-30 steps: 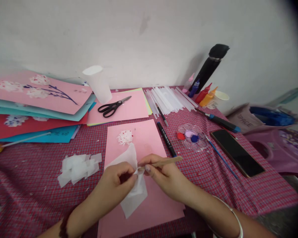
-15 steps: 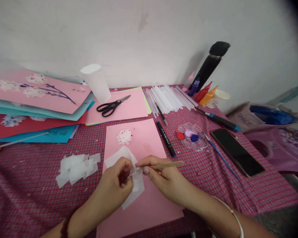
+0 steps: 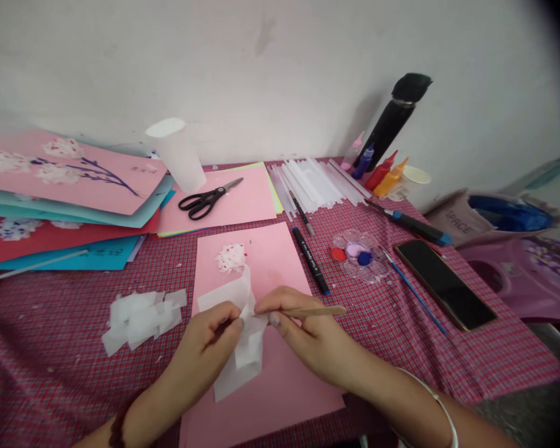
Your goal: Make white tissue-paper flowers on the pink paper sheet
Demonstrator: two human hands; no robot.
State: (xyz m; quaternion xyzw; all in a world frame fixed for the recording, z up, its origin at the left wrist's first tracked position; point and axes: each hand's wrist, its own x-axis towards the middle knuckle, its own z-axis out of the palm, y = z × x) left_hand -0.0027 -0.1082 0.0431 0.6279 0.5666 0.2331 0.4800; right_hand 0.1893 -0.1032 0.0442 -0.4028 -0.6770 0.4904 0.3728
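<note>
Between thumb and fingers, my left hand (image 3: 213, 339) pinches a crumpled sheet of thin white tissue paper (image 3: 231, 373). My right hand (image 3: 308, 326) is closed round a flat wooden stick (image 3: 324, 310); its tip end meets the tissue and is hidden by fingers and paper. Both hands are over a pink sheet of card (image 3: 280, 386). A round white tissue blossom with red specks (image 3: 231, 257) sits on the upper left of that card. Left of my hands, a loose pile of white tissue squares (image 3: 142, 318) lies on the checked cloth (image 3: 74, 323).
Black scissors (image 3: 210, 198) lie on stacked card behind. To the right are a marker (image 3: 312, 261), a flower-shaped paint palette (image 3: 360, 258), a paintbrush (image 3: 413, 289) and a phone (image 3: 444, 283). Paint bottles (image 3: 378, 174) and a tall black bottle (image 3: 392, 121) stand by the wall.
My left fingers have closed tighter, and the tissue has turned and folded, its lower part shifting slightly left. My right hand keeps the stick in nearly the same place.
</note>
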